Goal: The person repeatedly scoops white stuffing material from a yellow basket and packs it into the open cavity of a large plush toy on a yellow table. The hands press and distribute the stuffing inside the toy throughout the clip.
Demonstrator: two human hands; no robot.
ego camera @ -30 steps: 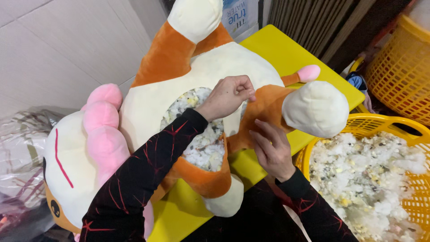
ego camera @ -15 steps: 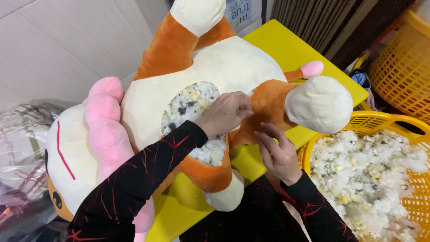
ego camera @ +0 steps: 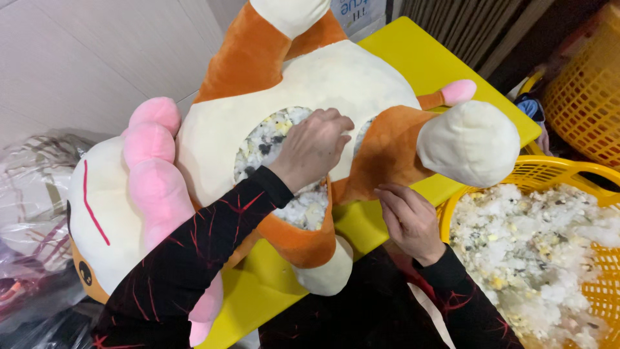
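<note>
While gaping at its belly, plush toy, orange, cream, foam-stuffed

I'm working on an orange, cream and pink plush toy lying on a yellow table. My black sleeves are showing red cracked lines. A yellow basket is holding white stuffing.

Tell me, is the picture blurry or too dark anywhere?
Head view: the big orange and cream plush toy and the left hand pressed on its white foam stuffing look sharp and evenly lit; the white filling in the yellow plastic basket is very bright, nearly washed out; the top right corner and the black sleeves are dark.
</note>
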